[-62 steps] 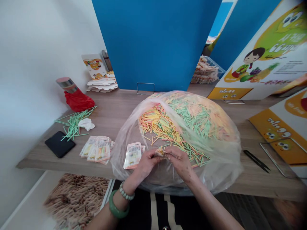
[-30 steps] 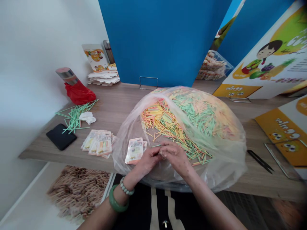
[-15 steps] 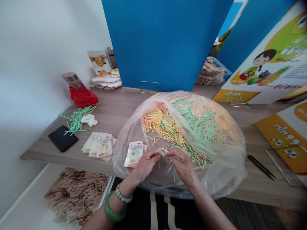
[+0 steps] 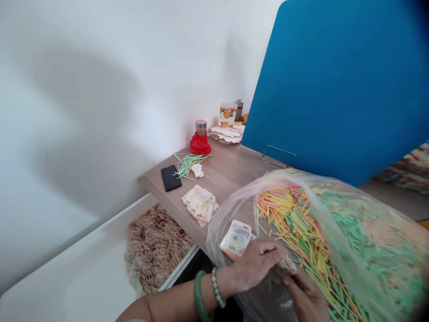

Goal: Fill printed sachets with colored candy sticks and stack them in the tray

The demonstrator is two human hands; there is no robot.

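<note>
My left hand, with a bead bracelet and a green bangle at the wrist, pinches one side of a small pale packet. On its other side my right hand closes its fingers; blur and the fingers hide most of the packet. Both hands are over the open mouth of a large clear plastic bag. Inside the bag lies a heap of thin coloured sticks, yellow, orange and green. Flat printed packets rest at the bag's left edge, close to my left hand.
More printed packets lie left of the bag. Beyond are a black phone, green sticks, a crumpled tissue and a red-wrapped flask. A blue panel stands behind. Below left, a white bin holds many brownish packets.
The view has swung left, so the table and bag appear further right. Both hands stay together at the small packet over the bag.
</note>
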